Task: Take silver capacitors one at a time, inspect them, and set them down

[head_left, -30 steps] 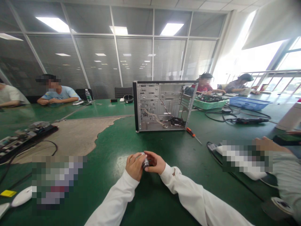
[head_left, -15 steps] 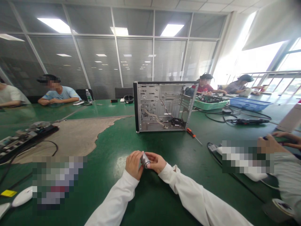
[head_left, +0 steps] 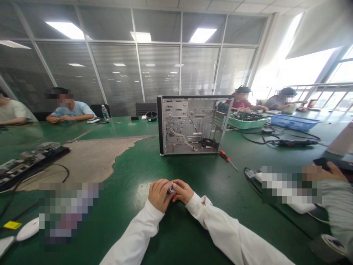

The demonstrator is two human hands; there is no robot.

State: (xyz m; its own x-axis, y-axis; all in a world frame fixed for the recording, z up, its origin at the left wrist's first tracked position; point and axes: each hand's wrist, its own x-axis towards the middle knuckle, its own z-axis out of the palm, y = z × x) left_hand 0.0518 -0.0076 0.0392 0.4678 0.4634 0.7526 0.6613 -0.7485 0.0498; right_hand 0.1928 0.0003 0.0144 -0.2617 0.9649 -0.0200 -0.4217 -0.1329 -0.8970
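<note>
Both hands meet over the green table (head_left: 140, 169) around a small silver metal cylinder (head_left: 171, 190), whose round end faces me. My left hand (head_left: 158, 195) wraps its side, fingers curled over the top and thumb below. From the right, my right hand (head_left: 183, 191) pinches the same piece near its end. Most of the cylinder is covered by fingers, so its exact kind cannot be made out. Beyond the hands stands an open computer case (head_left: 193, 125), with loose cables and a black fan (head_left: 209, 143) inside. An orange-and-black screwdriver (head_left: 225, 156) lies by its right corner.
Circuit boards (head_left: 33, 160) lie at left on a bare patch (head_left: 93, 154). A green basket (head_left: 248, 123) and a blue basket (head_left: 295, 122) stand back right. Black cable and a white power strip (head_left: 300, 204) lie at right, near another person's sleeve (head_left: 335, 198). Others sit behind.
The cylinder has turned in my hands, so its round end shows more and its side less. My right fingers have shifted over it. At right, the neighbour's hands have moved with a dark object.
</note>
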